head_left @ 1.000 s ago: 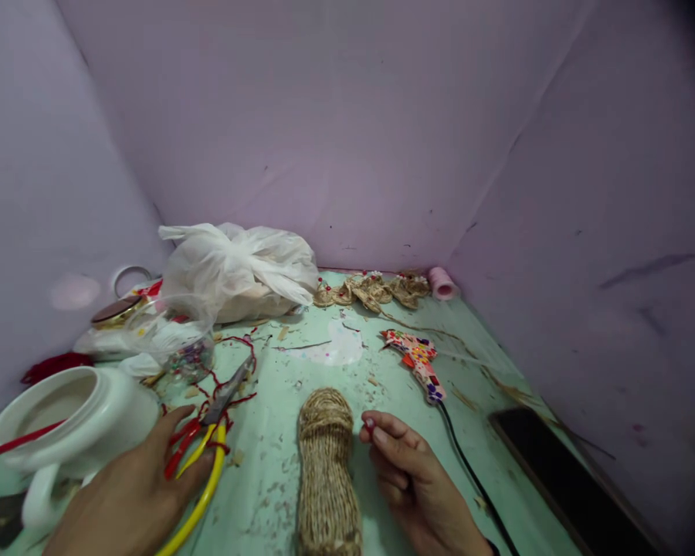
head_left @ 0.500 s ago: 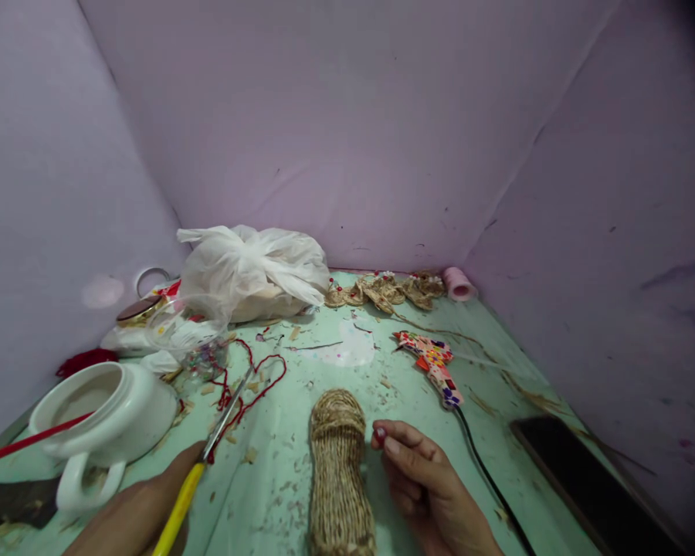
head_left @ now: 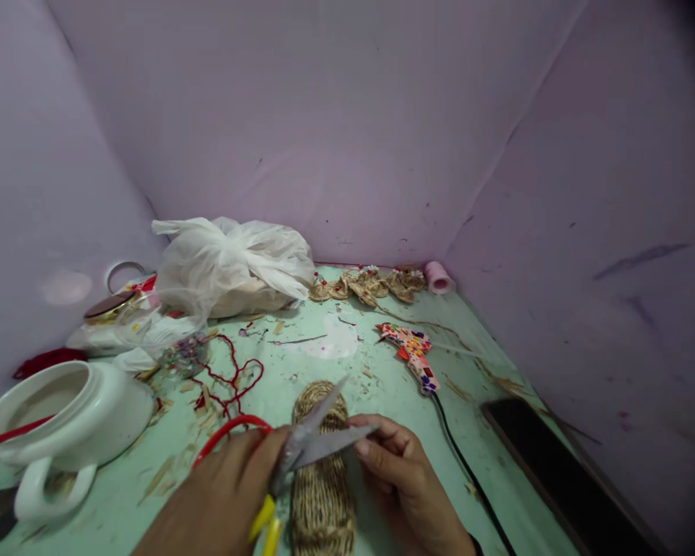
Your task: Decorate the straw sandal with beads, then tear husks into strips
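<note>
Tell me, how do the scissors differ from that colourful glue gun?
The scissors are lifted in the left hand, blades open over the jute-wrapped piece; the glue gun lies untouched on the green table. The scissors show bare grey blades with red and yellow handles; the glue gun is covered in a multicoloured pattern. A black cord trails from the glue gun; the scissors have none. Both are hand tools.

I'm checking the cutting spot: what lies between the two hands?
Head view: the jute-wrapped bundle lies between left hand and right hand, with the open scissors over its far end.
</note>
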`<state>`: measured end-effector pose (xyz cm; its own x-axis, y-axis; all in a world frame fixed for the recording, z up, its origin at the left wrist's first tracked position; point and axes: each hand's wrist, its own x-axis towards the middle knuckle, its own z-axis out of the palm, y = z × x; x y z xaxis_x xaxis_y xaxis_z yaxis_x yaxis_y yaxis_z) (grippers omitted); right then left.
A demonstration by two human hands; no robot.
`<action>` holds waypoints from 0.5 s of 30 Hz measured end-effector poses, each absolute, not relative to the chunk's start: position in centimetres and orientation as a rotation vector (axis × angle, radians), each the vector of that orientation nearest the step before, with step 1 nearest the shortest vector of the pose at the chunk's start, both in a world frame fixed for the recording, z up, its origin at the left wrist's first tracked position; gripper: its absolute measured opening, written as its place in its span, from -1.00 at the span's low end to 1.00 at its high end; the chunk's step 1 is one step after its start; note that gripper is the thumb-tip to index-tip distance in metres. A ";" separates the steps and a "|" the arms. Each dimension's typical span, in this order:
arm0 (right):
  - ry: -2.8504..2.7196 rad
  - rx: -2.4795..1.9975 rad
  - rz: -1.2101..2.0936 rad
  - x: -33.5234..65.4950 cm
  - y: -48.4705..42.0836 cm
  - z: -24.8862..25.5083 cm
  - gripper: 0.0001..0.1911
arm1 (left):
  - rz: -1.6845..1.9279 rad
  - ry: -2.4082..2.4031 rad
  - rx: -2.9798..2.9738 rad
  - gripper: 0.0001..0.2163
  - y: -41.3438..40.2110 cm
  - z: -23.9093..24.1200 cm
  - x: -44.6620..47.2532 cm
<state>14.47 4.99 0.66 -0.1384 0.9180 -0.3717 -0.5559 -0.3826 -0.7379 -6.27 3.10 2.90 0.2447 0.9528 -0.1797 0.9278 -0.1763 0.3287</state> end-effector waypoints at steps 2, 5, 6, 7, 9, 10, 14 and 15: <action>-0.571 -0.968 1.740 14.4 4.9 0.7 -0.73 | -0.072 1.649 2.174 -0.38 3.2 3.8 -3.8; -0.624 -0.934 1.764 14.3 4.8 0.8 -0.76 | -0.131 1.647 2.226 -0.36 3.3 3.8 -2.1; -0.635 -0.929 1.772 14.3 4.8 0.8 -0.78 | -0.119 1.659 2.255 -0.34 3.3 3.6 -2.0; -0.640 -0.926 1.778 14.3 4.8 0.8 -0.79 | -0.110 1.674 2.282 -0.32 3.2 3.4 -1.9; -0.624 -0.935 1.777 14.3 4.8 0.8 -0.81 | -0.135 1.697 2.319 -0.29 3.0 3.0 -1.9; -0.607 -0.946 1.776 14.3 4.8 0.7 -0.81 | -0.161 1.703 2.333 -0.28 3.0 3.0 -1.9; -0.503 -1.011 1.760 14.3 4.8 0.5 -0.80 | -0.242 1.659 2.391 -0.27 2.9 2.9 -1.9; -0.486 -1.015 1.756 14.3 4.8 0.5 -0.81 | -0.257 1.635 2.405 -0.28 2.9 2.7 -1.9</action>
<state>14.32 4.81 0.45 -0.1392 0.9021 -0.4086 -0.5634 -0.4114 -0.7165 -1.89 2.93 2.73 0.3649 0.8920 -0.2666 0.9308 -0.3556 0.0843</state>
